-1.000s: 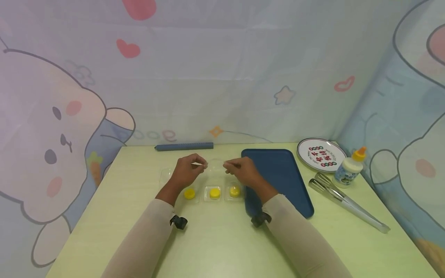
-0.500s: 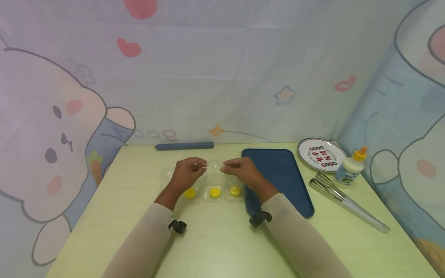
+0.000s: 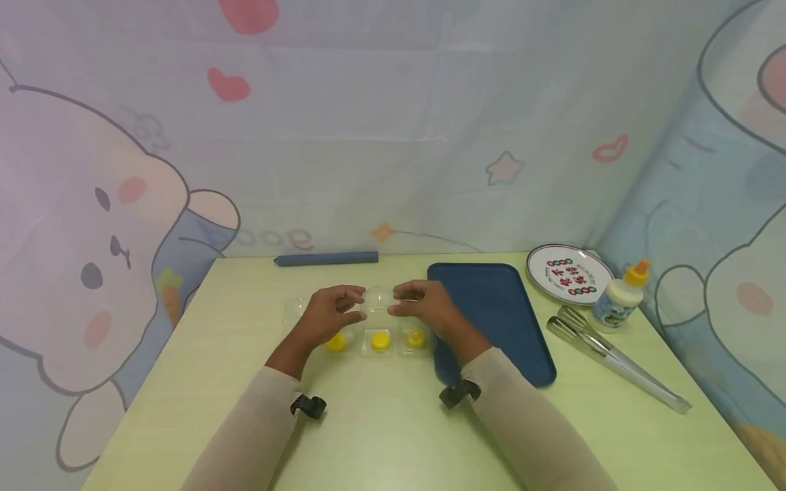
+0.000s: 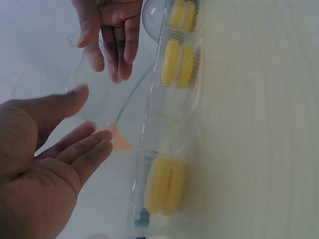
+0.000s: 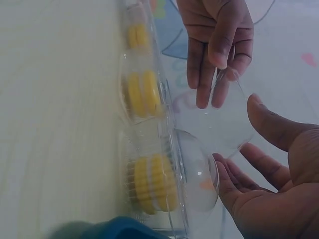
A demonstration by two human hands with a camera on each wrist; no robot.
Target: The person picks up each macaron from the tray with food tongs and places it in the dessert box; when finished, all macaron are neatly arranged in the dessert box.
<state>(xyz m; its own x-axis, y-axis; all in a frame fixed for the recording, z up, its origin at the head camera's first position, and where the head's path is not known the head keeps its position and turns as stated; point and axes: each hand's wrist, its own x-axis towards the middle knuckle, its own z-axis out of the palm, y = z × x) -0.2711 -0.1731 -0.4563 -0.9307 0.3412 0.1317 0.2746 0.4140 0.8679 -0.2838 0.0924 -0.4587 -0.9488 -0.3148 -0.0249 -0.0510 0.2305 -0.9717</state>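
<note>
Between my two hands is a clear plastic dome lid, lifted just behind the middle clear container. My left hand holds its left edge between thumb and fingers; my right hand holds the right edge the same way. Below them stand three small clear containers in a row, each with a yellow macaron: the left, the middle and the right. A clear dome covers the right macaron. The left container is partly hidden by my left wrist in the head view.
Another clear dome lid lies to the left of my left hand. A blue tray is beside my right forearm. Farther right are a printed plate, a bottle with an orange tip and metal tongs. A grey-blue stick lies at the back.
The lid has come slightly lower and tilted, so its dome faces me more. My thumbs have moved apart from my fingers along its edges. The macarons stay in place.
</note>
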